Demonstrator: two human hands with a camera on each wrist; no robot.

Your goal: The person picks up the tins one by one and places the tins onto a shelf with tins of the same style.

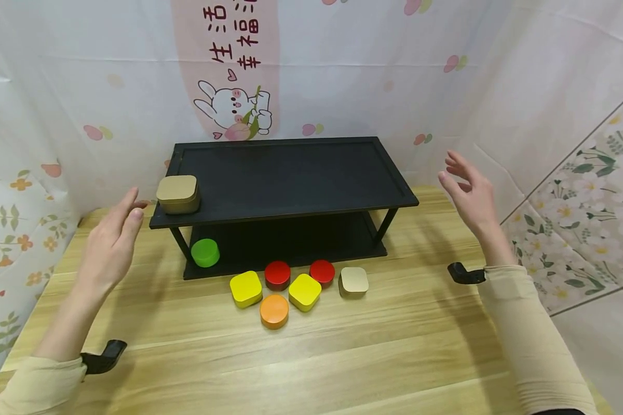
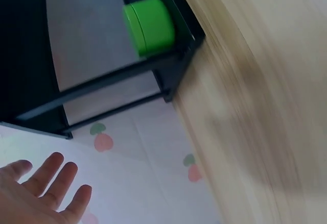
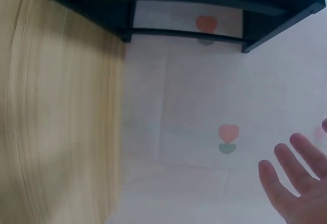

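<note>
Patterned cloth (image 1: 353, 86) hangs behind a black shelf (image 1: 291, 173); left hand (image 1: 109, 245), frame left near a gold box (image 1: 178, 195), and right hand (image 1: 472, 199), frame right, hover empty, fingers apart.

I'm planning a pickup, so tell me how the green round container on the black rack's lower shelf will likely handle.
The green round container is likely stiff: its sides look smooth and undented. Squat and sitting flat, it should slide rather than tip. Its seam suggests the top might lift off.
</note>
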